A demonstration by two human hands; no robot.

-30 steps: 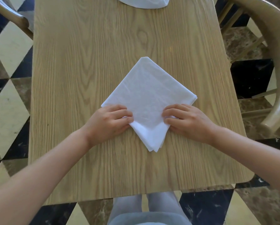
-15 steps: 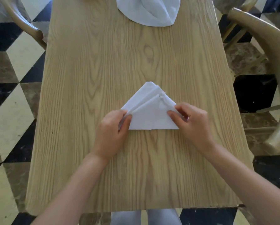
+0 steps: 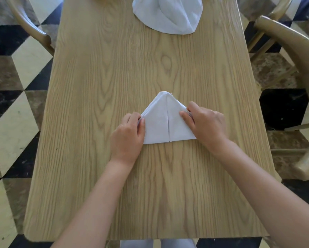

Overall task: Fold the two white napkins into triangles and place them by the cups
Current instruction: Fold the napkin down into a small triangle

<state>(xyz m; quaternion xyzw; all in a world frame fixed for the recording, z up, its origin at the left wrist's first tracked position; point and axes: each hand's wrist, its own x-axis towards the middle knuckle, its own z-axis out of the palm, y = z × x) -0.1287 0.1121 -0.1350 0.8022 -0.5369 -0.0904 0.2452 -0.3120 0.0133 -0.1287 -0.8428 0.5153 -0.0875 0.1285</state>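
- A white napkin [image 3: 165, 122] is seen folded into a triangle at the middle of the wooden table [image 3: 96, 86], apex pointing away from the person, straight base nearest them.
- The cloth is matte and thin; layered edges are visible along the left slope and at the apex. A vertical seam runs from apex to base where two flaps meet, with a slight gap at the lower end.
- The tabletop is pale, with strong lengthwise grain, an oval knot beyond the napkin, and rounded near corners.
- A second white cloth [image 3: 168, 15] is noted at the far end of the table, loosely draped in soft folds with a curved near edge, partly cut by the frame; well apart from the folded one.
- Curved, smooth wooden chair backs are seen at left [image 3: 30, 31] and right [image 3: 297, 56]. The floor [image 3: 10, 111] is glossy stone in cream, brown and black diamonds.
- Left hand [image 3: 128, 135]: laid palm down at the napkin's left corner, fingers close together and curled over the layered left edge, which appears pinched at the fingertips.
- Right hand [image 3: 207, 126]: palm down on the right corner, fingers together and bent, tips pressed on the right flap; the edge under the knuckles looks gripped.
- Both forearms are bare, reaching in from the near edge.
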